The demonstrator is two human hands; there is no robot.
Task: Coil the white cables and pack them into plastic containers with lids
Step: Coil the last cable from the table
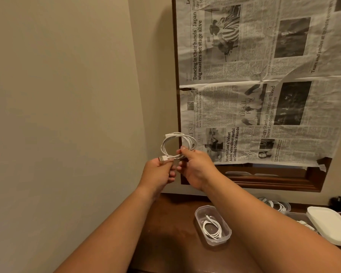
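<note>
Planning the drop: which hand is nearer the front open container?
Right. The right hand holds the coil above-left of the container; the left hand pinches the plug farther left.

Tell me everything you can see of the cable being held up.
The cable is thin, white and smooth, plastic-looking, wound into a few loose round loops held upright in the air before the wall and the edge of the newspaper. Its flat plug juts out at the lower left, pinched by the left hand. A smaller connector lies at the top left of the loops. The right hand grips the gathered strands at the bottom.
</note>
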